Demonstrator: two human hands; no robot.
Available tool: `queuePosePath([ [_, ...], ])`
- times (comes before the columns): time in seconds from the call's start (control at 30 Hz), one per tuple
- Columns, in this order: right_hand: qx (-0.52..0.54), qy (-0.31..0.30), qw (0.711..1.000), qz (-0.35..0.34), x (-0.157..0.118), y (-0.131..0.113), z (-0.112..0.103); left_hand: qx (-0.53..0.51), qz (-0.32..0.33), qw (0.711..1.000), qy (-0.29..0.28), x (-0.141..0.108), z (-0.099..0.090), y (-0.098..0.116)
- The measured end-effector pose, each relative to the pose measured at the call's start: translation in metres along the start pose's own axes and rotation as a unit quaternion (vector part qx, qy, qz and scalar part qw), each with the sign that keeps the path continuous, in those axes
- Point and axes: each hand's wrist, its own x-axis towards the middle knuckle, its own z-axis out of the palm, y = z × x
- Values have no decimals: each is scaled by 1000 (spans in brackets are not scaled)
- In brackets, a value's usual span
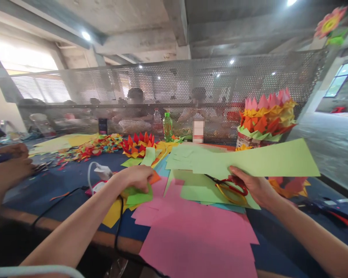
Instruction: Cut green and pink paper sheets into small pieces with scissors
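Observation:
My right hand (251, 187) grips a long light green paper strip (266, 158), thumb over its lower edge. Right by its fingers are scissors (233, 191) with one red and one yellow handle; whether they are also held is unclear. My left hand (137, 177) reaches down with bent fingers onto small paper pieces, a green one (140, 197) under it and an orange one (155, 177) at its fingertips. Between my hands lie light green sheets (201, 189) and a stack of pink paper (200, 235).
Another person's hands (13, 160) work at the left. Further back are a red folded-paper flower (139, 144), a green bottle (167, 127) and a scrap heap (100, 146). A tall paper-petal piece (266, 116) stands right. A black cable (120, 224) crosses the table edge.

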Motion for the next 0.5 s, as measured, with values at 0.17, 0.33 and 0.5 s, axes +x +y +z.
queuePosePath([
  [0.17,-10,-3,1000,-12,-2,-3,2,-358,64,924,118,18,-5,32],
  [0.33,-15,22,999,-29,1,-2,2,-611,67,783,97,55,3,79],
  [0.5,-39,42,998,-38,3,4,1,-658,53,725,196,83,28,90],
])
